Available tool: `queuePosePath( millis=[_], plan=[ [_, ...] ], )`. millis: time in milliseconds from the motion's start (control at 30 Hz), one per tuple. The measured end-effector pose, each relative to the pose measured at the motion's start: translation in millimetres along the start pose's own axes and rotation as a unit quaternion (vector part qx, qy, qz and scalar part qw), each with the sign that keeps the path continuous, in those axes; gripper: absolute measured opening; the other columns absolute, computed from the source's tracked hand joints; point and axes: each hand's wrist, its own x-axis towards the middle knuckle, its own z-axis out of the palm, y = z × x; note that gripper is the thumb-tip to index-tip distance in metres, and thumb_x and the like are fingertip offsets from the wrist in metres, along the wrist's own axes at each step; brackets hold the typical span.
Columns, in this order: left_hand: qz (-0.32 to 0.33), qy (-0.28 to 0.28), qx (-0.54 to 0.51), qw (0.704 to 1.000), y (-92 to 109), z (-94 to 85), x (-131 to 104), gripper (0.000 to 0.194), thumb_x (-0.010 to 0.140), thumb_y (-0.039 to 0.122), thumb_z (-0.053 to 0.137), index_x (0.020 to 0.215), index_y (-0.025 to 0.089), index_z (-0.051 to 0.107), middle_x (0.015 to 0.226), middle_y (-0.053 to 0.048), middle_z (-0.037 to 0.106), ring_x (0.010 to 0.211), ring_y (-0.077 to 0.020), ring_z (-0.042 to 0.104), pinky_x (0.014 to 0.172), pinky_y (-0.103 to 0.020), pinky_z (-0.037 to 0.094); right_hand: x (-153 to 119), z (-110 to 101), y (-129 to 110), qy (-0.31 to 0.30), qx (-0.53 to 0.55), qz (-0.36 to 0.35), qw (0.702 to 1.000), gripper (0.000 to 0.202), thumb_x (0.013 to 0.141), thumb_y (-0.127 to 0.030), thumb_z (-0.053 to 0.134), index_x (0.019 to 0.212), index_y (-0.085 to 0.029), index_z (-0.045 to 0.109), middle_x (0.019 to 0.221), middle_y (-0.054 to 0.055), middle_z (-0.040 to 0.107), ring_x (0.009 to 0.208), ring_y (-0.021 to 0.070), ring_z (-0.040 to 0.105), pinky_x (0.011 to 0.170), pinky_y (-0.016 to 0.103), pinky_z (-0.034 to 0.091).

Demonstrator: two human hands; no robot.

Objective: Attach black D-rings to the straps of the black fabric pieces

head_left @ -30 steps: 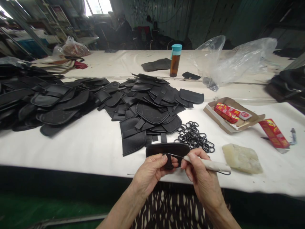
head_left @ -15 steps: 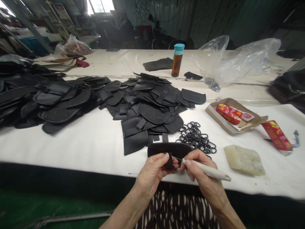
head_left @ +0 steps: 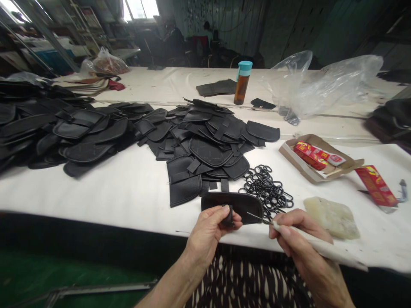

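Observation:
My left hand (head_left: pixel 208 226) pinches a short black strap (head_left: pixel 227 216) between thumb and fingers. The strap lies over a black leather-like flap piece (head_left: pixel 236 200) at the table's front edge. In my right hand (head_left: pixel 302 237) is an awl (head_left: pixel 316 245) with a pale wrapped handle, held like a pen. Its thin metal tip points left, apart from the strap and over the flap piece. A heap of black metal rings (head_left: pixel 265 188) lies just behind the awl. Whether the strap is joined to the flap piece is hidden by my fingers.
A large pile of black flap pieces (head_left: pixel 210 149) spreads across the middle and left. On the right are a yellowish wax-like block (head_left: pixel 332 217), a cardboard tray (head_left: pixel 290 158) with red packets and a red box (head_left: pixel 375 186). Farther back stand a bottle (head_left: pixel 242 83) and clear plastic bags (head_left: pixel 337 81).
My right hand has drawn the awl to the right, away from the strap, so its tip is now free. My left hand still pinches the strap. The view has shifted slightly.

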Motion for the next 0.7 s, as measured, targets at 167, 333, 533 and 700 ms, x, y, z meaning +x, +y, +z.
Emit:
queuePosePath(
  millis=[167,333,533,700],
  plan=[
    [0.011,0.024,-0.009,1.000,-1.2,2.3,-1.7,0.023,0.068,0.030,0.071,0.065,0.008,0.066,0.066,-0.007,0.067,0.063,-0.0149,0.061,0.068,-0.028,0.050,-6.6,5.3,-5.7,0.030,0.032,0.008,0.999,0.019,0.083,-0.037,0.060,0.075,-0.020,0.056,0.069,0.002,0.060,0.049,0.0098,0.038,0.047,0.025,0.028],
    [0.013,0.026,-0.018,0.999,-1.3,4.3,-1.7,0.020,0.069,0.027,0.070,0.065,0.008,0.066,0.066,-0.007,0.066,0.063,-0.0150,0.061,0.067,-0.029,0.051,-11.2,1.8,-5.6,0.046,0.029,0.036,0.998,0.020,0.081,-0.039,0.061,0.075,-0.021,0.056,0.068,0.002,0.059,0.049,0.0105,0.037,0.046,0.024,0.026],
    [0.009,0.024,-0.030,0.999,-1.4,0.8,-0.1,0.019,0.072,0.025,0.067,0.064,0.008,0.066,0.064,-0.007,0.066,0.060,-0.0140,0.061,0.065,-0.027,0.050,-16.5,3.1,-12.0,0.052,0.028,0.057,0.997,0.024,0.077,-0.042,0.063,0.070,-0.021,0.057,0.069,0.002,0.057,0.053,0.0113,0.041,0.046,0.022,0.032],
    [-0.054,-0.017,-0.050,0.997,5.1,-4.6,-7.3,0.020,0.078,0.023,0.061,0.069,0.006,0.067,0.070,-0.011,0.069,0.063,-0.0166,0.064,0.067,-0.029,0.051,-18.8,2.5,-11.2,0.072,0.010,0.081,0.994,0.028,0.074,-0.046,0.066,0.067,-0.020,0.058,0.065,0.002,0.057,0.054,0.0116,0.044,0.045,0.020,0.034]
  ],
)
